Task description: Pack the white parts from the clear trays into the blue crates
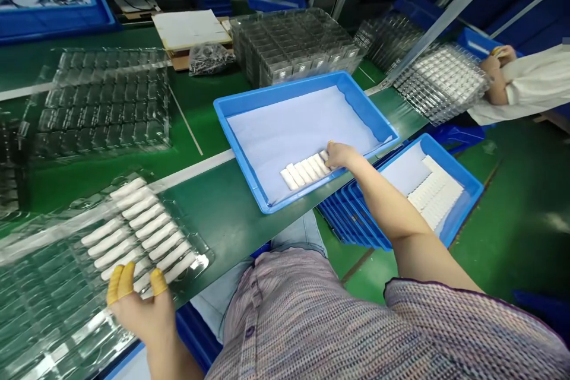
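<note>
My left hand [140, 309], with yellow finger cots, is low over a clear plastic tray [202, 255] at the lower left. Its thumb and fingers close around the ends of a small white bar [142, 284] in the tray's left column. Other white bars [154, 228] lie there in two slanted columns. Inside the blue tray [262, 200], my right hand [342, 155] pinches the right end of a row of white bars [305, 172]. Its fingertips partly hide the end bar. White paper [289, 124] lines this tray.
Stacked blue trays [472, 193] with more white pieces [436, 196] stand lower right. Empty clear trays [107, 101] lie left; a tall stack [294, 41] stands behind. A metal post [445, 18] slants upward. Another person's hands [499, 65] are near a filled clear tray [445, 80] at right.
</note>
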Demonstrator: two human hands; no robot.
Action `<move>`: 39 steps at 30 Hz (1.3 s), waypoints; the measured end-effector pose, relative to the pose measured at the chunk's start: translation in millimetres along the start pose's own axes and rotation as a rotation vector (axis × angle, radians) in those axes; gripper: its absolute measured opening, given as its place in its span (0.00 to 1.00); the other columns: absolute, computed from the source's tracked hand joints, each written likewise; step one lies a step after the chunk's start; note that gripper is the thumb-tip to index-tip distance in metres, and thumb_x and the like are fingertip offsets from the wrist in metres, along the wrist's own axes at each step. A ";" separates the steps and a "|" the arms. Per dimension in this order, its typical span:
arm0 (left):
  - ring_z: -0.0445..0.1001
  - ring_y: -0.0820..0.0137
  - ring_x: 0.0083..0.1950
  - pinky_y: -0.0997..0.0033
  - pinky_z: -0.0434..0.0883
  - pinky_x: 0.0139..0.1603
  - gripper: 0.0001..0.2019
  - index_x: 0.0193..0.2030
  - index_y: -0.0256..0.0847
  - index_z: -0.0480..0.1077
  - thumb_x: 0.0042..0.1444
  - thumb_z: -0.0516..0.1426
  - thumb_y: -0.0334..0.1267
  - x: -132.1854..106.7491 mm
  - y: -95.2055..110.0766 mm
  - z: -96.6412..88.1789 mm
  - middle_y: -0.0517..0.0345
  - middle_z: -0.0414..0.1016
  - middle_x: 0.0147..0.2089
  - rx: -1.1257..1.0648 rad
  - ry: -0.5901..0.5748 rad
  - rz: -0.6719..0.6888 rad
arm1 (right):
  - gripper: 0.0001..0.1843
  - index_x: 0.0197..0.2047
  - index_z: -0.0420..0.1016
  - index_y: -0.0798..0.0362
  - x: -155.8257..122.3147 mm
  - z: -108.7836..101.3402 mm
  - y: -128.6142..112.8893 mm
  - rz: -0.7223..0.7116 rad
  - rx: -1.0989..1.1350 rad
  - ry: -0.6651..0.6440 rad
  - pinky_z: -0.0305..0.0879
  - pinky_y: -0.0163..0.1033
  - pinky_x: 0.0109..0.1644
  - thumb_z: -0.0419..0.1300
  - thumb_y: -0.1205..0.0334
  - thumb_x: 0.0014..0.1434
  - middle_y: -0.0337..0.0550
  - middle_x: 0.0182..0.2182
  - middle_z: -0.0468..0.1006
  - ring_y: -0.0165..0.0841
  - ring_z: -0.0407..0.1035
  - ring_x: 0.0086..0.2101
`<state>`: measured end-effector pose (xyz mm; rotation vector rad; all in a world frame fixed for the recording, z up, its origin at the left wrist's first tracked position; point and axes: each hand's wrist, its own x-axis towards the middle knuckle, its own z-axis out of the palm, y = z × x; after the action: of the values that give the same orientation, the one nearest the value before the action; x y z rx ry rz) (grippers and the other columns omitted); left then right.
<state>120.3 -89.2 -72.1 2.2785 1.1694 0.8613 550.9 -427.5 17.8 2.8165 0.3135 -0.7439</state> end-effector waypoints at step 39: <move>0.72 0.50 0.65 0.43 0.71 0.68 0.29 0.64 0.41 0.69 0.58 0.61 0.49 -8.5 -27.8 10.1 0.43 0.68 0.64 -0.181 -0.113 -0.176 | 0.25 0.60 0.67 0.59 -32.3 -2.0 -36.5 -0.201 -0.012 -0.044 0.67 0.39 0.40 0.63 0.58 0.62 0.58 0.49 0.83 0.45 0.80 0.46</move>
<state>107.9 -82.0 -99.4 2.0189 1.1712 0.7302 515.0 -397.0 30.4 2.7805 0.5991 -0.8391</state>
